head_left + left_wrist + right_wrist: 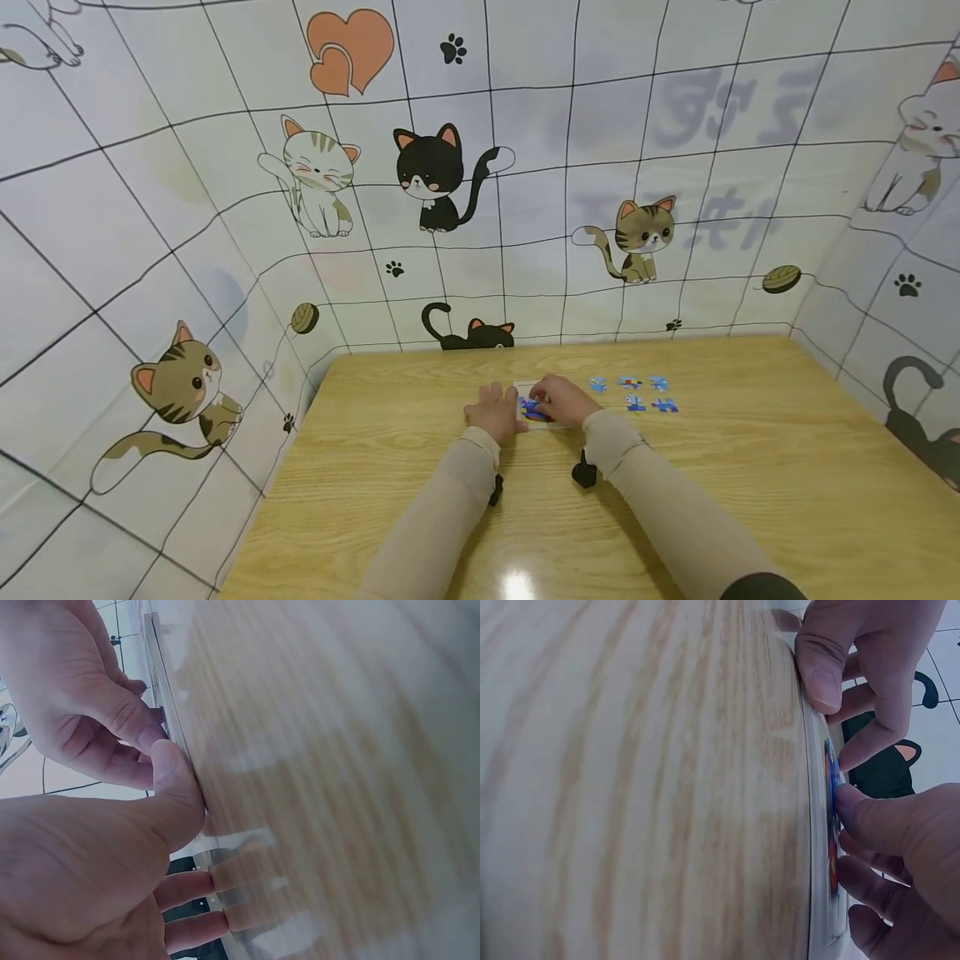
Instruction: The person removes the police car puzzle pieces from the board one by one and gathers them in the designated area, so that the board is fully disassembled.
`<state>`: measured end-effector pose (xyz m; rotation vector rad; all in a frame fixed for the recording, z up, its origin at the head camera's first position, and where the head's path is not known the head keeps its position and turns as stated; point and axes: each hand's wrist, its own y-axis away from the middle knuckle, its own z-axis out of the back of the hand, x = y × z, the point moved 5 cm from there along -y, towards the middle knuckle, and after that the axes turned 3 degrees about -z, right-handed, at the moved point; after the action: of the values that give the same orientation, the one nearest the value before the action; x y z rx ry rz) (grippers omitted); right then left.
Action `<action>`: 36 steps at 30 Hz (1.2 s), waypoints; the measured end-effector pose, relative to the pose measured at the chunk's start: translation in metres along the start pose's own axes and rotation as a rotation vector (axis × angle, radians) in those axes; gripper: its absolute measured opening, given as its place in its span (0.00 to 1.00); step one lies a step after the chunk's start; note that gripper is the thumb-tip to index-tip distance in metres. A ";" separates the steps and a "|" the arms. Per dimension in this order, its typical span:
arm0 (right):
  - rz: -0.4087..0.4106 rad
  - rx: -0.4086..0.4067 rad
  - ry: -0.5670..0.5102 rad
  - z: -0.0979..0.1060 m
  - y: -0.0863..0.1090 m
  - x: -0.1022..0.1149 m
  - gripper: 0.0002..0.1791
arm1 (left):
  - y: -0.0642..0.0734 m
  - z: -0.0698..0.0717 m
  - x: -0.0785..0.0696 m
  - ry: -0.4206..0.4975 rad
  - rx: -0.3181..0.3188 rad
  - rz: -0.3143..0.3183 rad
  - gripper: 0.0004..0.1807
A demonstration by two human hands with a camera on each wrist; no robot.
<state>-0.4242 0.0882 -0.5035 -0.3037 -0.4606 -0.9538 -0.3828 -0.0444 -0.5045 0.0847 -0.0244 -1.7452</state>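
Note:
A jigsaw puzzle (pixel 530 407), mostly blue, lies in a shallow white-edged tray (pixel 553 427) on the wooden table. At the tray's left side, my left hand (pixel 492 411) rests with fingers extended; in the left wrist view its thumb (pixel 176 776) touches the tray's edge. My right hand (pixel 570 402) is over the puzzle with bent fingers. Its thumb and fingertips close on a puzzle piece at the surface, which they mostly hide. In the right wrist view, the right thumb (pixel 866 814) touches the puzzle's coloured face and the left hand (pixel 877 667) is close by.
Several loose blue puzzle pieces (pixel 635 403) lie in two rows right of the tray. A wooden table (pixel 360 467) extends around both arms. Behind and beside it hangs a white gridded cloth (pixel 540 192) printed with cats. A small black device is on each wrist.

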 end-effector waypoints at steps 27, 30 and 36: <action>-0.052 -0.009 -0.138 0.002 0.002 -0.004 0.11 | -0.004 0.000 -0.001 0.066 0.084 0.033 0.30; -0.052 -0.004 -0.140 0.001 0.001 -0.006 0.10 | -0.007 -0.006 0.000 0.066 0.080 0.035 0.33; -0.062 -0.013 -0.123 -0.001 -0.005 -0.009 0.10 | -0.013 -0.012 0.003 0.061 0.077 0.042 0.36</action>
<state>-0.4319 0.0913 -0.5085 -0.3630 -0.5795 -1.0025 -0.3953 -0.0443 -0.5169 0.1927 -0.0480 -1.6989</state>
